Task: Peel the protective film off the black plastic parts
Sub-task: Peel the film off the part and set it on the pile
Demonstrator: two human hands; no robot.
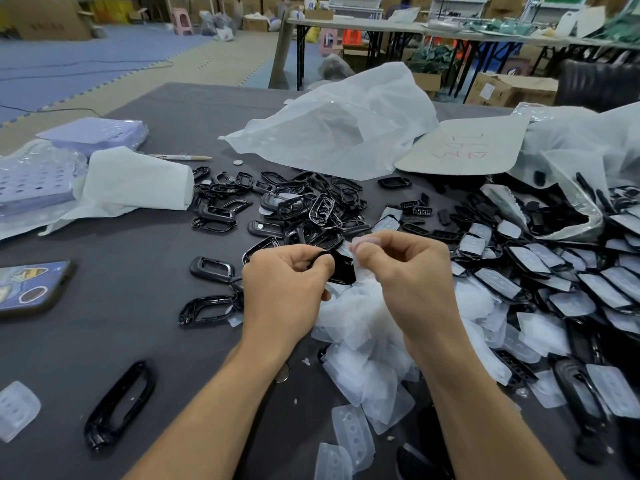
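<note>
Above the middle of the dark counter, we held one black plastic part between both hands, clear of the surface. Our left hand had its grip pressed onto the part's left edge, thumb over fingers. Our right hand had its grip pinched on the protective film, a pale translucent strip lifted at the part's right edge.

We judged the part to be light, stiff and glossy, so likely to slip; holding it by the rim seemed best, leaving the face free. The film looked thin, soft and limp, apt to tear or cling, and a raised corner seemed the right place to take it.

Directly below our hands lay a heap of peeled films, which could snag on a fresh strip. To the right, a spread of still-covered parts spilled from an open clear bag. Beyond our hands sat a pile of bare black frames, and a few loose frames lay to the left, one long frame near the counter's front. A phone rested at the left edge, well apart from the work. Nothing blocked the pull itself.
</note>
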